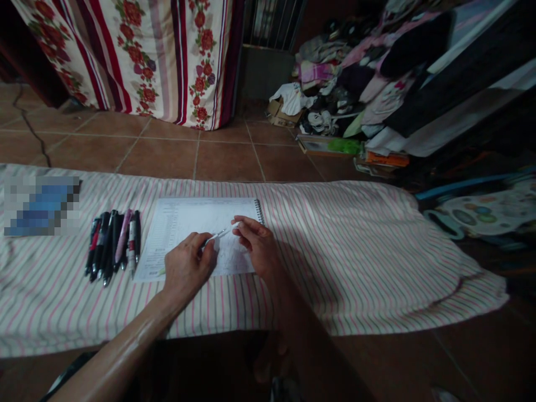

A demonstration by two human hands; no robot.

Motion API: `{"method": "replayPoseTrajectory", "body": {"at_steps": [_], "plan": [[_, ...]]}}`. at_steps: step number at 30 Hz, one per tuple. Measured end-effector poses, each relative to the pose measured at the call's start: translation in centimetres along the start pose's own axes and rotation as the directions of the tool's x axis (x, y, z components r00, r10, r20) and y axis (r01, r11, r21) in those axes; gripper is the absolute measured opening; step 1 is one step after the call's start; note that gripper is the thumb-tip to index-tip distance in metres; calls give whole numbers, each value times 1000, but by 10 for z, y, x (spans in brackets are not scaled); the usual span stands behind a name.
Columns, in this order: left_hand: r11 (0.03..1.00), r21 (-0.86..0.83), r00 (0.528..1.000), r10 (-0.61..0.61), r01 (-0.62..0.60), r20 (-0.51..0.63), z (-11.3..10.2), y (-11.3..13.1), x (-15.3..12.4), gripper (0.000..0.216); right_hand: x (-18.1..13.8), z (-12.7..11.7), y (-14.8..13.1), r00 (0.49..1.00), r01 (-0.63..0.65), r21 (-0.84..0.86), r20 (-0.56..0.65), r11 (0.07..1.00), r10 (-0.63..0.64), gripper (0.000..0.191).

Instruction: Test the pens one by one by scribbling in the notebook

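Together, left hand (188, 269) and right hand (258, 245) grip a white pen (218, 234) by its ends over the spiral notebook (184, 220), whose faint writing is unreadable; spare pens (113, 245) lie left of it.

Slim pale pen (218, 234) level over notebook (180, 223)

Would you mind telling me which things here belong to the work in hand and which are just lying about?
In hand: pen, gripped by left hand and right hand; notebook beneath; row of pens beside it.
Lying about: clothes pile; floral cloth.
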State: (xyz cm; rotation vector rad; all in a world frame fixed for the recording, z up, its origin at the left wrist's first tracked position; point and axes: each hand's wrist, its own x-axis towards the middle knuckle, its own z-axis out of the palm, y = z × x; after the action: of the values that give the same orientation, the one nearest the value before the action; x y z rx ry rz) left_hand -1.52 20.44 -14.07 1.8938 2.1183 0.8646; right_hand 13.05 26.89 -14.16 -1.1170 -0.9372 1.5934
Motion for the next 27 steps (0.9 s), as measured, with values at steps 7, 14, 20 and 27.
{"method": "replayPoseTrajectory", "body": {"at_steps": [7, 14, 20, 27], "plan": [[1000, -13, 1000, 9, -9, 1, -1, 2, 0, 26, 1, 2, 2, 1000, 7, 4, -7, 1000, -7, 24], [1000, -9, 1000, 5, -5, 4, 0, 2, -1, 25, 1, 3, 1, 1000, 2, -12, -1, 1000, -3, 24], [1000, -13, 1000, 8, -8, 16, 0, 3, 0, 26, 0, 3, 0, 1000, -1, -38, 20, 999, 2, 23], [1000, -19, 1000, -4, 5, 21, 1, 2, -1, 25, 0, 3, 0, 999, 7, -54, 40, 999, -4, 23]]}}
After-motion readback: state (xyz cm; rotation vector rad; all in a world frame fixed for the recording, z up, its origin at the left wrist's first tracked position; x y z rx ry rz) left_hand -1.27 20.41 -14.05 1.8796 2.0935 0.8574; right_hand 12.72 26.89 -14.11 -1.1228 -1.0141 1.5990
